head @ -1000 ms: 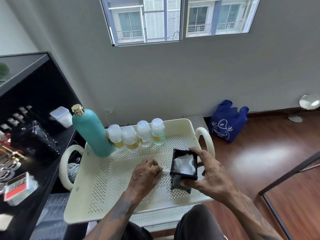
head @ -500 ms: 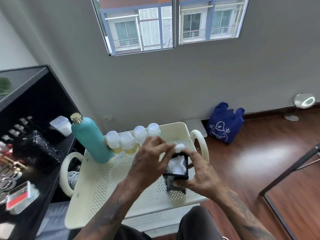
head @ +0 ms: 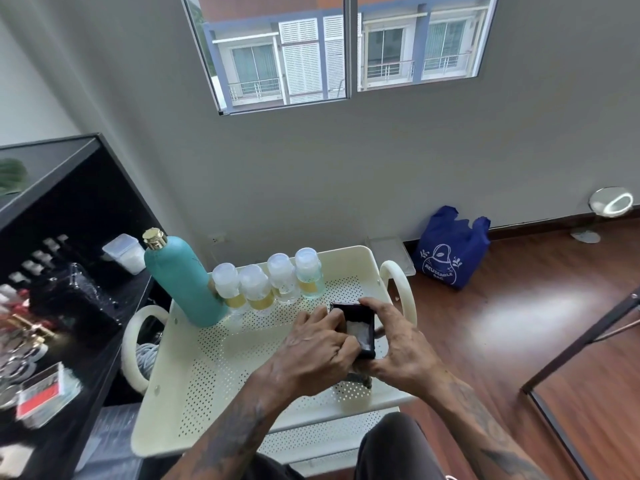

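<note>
A small black box (head: 371,336) with white soft filling (head: 356,329) stands on the right part of a cream perforated cart tray (head: 221,375). My right hand (head: 405,348) grips the box from the right, index finger over its far edge and thumb at its near edge. My left hand (head: 311,348) reaches in from the left. Its fingers lie across the box's open top and press on the white filling, with the fingertips partly hidden inside.
A tall teal bottle (head: 183,282) with a gold cap and several small white-capped bottles (head: 259,285) line the tray's far edge. A black shelf unit (head: 69,306) with cluttered items stands left. A blue reusable bag (head: 450,254) and a round mirror (head: 611,204) stand on the wooden floor by the wall.
My left hand rose from the tray with a white piece, carried it over the box, and now presses down into the box. My right hand kept holding the box.
</note>
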`<state>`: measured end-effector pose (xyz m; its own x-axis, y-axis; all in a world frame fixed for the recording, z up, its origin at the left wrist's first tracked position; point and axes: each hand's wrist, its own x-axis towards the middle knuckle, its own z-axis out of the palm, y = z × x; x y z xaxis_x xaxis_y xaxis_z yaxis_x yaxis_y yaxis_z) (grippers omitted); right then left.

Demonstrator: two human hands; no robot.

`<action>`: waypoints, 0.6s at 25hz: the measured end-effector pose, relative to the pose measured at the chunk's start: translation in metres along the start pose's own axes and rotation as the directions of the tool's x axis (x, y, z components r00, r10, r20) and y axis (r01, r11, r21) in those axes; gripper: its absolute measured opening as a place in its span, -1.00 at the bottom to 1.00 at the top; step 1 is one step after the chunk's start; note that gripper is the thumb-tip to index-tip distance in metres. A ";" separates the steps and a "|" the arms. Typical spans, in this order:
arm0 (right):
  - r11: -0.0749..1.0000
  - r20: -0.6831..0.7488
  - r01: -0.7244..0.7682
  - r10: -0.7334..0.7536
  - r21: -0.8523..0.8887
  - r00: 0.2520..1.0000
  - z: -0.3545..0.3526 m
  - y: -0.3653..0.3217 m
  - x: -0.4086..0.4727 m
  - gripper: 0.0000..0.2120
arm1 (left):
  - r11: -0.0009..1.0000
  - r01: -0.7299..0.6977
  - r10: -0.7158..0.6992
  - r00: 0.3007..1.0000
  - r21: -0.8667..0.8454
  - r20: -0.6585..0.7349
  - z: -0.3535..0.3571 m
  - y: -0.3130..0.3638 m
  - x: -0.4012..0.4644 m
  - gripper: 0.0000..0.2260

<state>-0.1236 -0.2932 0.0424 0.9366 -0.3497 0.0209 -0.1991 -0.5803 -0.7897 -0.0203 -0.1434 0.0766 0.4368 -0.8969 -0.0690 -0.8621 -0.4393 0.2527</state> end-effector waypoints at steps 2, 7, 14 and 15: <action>1.000 -0.003 0.007 -0.007 -0.018 1.000 -0.001 -0.002 0.000 -0.11 | 0.998 -0.044 0.042 0.997 -0.040 -0.063 0.001 -0.002 -0.003 -0.58; 0.993 0.022 0.038 -0.035 -0.109 0.999 -0.004 -0.008 0.002 -0.15 | 0.955 -0.155 -0.003 0.846 -0.251 -0.533 0.017 -0.023 -0.036 -0.79; 0.989 0.098 -0.005 0.020 -0.147 0.995 -0.013 -0.019 0.007 -0.10 | 0.864 0.366 -0.456 0.859 -0.344 -0.231 0.065 -0.084 -0.097 -0.75; 0.989 0.106 -0.013 0.029 -0.147 0.994 -0.014 -0.019 0.006 -0.10 | 0.832 0.428 -0.507 0.844 -0.354 -0.172 0.069 -0.090 -0.103 -0.72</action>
<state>-0.1181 -0.2945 0.0664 0.9558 -0.2865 -0.0668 -0.2514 -0.6776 -0.6911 -0.0053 -0.0147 -0.0060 0.8503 -0.5259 -0.0203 -0.4396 -0.7310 0.5220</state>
